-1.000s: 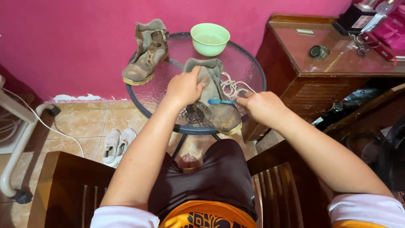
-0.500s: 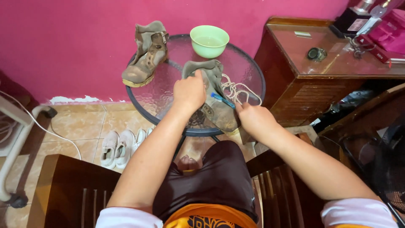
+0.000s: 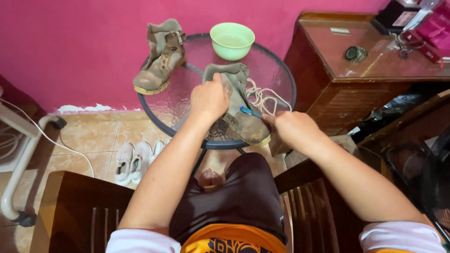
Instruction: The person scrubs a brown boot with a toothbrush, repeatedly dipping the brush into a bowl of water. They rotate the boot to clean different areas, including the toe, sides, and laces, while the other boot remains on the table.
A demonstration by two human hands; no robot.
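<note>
Crosswise on the boot [image 3: 243, 117], whose long axis ran away from the person, lay the blue toothbrush [image 3: 250, 111], clamped in the right hand [image 3: 293, 129]; the left hand [image 3: 209, 98] gripped the boot's upper

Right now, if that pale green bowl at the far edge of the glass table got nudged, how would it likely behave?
The green bowl probably slides easily, since the glass table looks smooth. It seems to hold liquid, so a push may slosh it. Sitting near the far rim, it could go off the edge.
</note>
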